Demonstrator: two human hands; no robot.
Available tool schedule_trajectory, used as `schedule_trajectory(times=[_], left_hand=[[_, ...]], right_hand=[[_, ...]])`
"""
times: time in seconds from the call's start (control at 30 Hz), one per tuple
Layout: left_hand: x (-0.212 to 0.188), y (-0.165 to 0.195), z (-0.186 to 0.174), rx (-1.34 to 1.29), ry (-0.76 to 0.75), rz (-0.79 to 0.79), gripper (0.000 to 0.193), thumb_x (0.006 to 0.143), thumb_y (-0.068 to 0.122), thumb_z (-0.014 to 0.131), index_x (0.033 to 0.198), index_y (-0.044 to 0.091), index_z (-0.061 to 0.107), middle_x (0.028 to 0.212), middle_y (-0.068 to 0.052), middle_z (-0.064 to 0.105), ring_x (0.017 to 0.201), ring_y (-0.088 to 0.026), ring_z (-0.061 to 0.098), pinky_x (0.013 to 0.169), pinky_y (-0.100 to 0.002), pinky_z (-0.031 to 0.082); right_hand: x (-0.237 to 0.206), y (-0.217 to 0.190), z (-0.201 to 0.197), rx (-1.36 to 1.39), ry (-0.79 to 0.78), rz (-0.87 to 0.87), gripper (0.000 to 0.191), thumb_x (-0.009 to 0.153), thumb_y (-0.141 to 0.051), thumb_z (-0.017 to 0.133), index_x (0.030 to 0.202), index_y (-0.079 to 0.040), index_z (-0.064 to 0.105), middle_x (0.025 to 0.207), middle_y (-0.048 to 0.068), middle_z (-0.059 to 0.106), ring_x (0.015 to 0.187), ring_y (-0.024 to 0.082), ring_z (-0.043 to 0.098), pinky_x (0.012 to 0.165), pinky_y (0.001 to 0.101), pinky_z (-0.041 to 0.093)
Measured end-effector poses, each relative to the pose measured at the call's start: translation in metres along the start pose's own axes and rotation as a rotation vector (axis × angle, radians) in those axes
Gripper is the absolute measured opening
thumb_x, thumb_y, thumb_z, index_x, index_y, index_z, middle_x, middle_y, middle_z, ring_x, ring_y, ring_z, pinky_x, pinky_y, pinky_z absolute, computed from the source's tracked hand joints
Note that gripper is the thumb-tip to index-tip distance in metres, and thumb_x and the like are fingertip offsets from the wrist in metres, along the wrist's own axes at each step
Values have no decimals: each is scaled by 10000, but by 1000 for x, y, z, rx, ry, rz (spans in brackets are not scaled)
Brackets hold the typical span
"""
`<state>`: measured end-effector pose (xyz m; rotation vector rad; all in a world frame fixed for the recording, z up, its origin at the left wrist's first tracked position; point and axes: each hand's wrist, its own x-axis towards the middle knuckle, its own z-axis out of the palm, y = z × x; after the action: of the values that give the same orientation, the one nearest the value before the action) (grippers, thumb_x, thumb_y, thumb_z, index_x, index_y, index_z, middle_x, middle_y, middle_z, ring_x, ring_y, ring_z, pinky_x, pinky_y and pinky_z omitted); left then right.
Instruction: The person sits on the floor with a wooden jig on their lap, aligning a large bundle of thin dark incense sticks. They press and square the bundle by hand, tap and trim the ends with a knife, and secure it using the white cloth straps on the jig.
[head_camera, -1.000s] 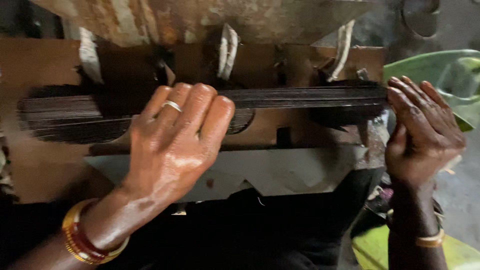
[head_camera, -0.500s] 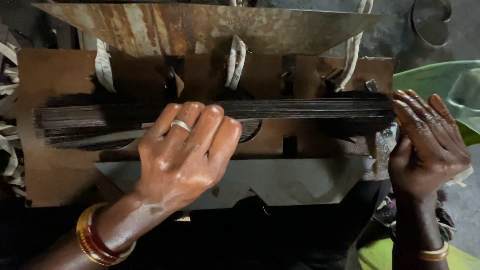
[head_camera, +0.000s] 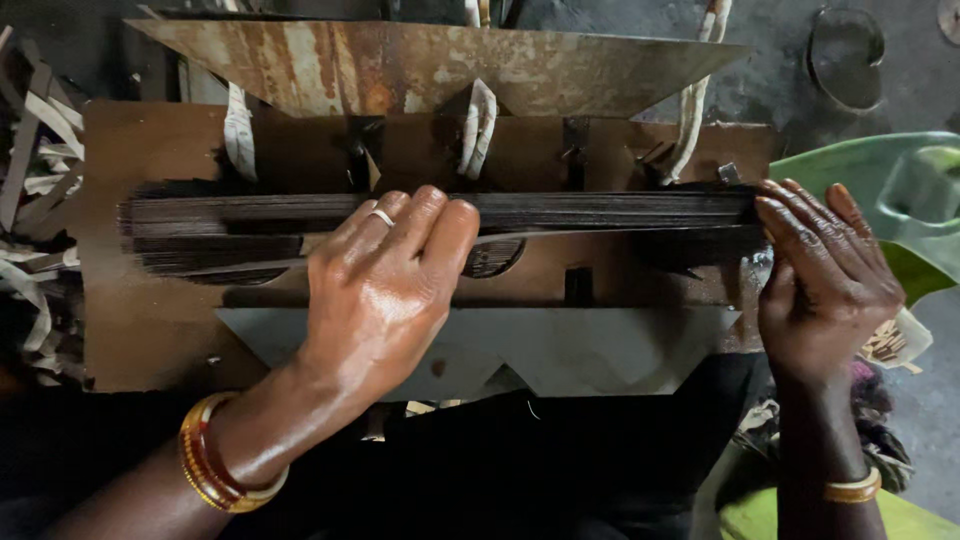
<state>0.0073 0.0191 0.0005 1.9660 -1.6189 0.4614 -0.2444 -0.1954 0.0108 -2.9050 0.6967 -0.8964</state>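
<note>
Thin dark sticks (head_camera: 560, 212), a long flat bundle of them, lie side by side across a brown wooden board (head_camera: 150, 330), running from left to right. The left hand (head_camera: 385, 290) rests palm down on the middle of the bundle, fingers nearly straight and close together, pressing rather than gripping; a plain ring (head_camera: 381, 215) sits on one finger and gold and red bangles (head_camera: 215, 470) circle the wrist. The right hand (head_camera: 825, 285) stands upright against the right ends of the sticks, fingers slightly curled and touching the tips, closed around nothing.

Doing this well seems to call for steady flat pressure from the left palm, so that no stick rides over another, while the right fingers tap the ends flush.

The sticks look slender, matt and nearly black, their left ends ragged and uneven. A rusty metal plate (head_camera: 420, 65) with slanted edges overhangs the far edge of the board, and pale cloth strips (head_camera: 478, 125) loop down from it. A light grey notched panel (head_camera: 600, 350) fronts the board's near edge. A green plastic container (head_camera: 900, 190) sits to the right.
</note>
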Motion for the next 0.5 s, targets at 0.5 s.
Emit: schedule_trajectory(times=[0.5], left_hand=[[12, 3, -5, -77, 15, 27, 145, 906, 37, 717, 971, 43, 587, 899, -98, 566, 841, -266, 620, 761, -411, 533]], right_hand=[[2, -1, 2, -2, 17, -32, 446, 850, 119, 476, 1195, 4, 735, 1251, 175, 712, 1252, 321, 683, 1218, 490, 458]])
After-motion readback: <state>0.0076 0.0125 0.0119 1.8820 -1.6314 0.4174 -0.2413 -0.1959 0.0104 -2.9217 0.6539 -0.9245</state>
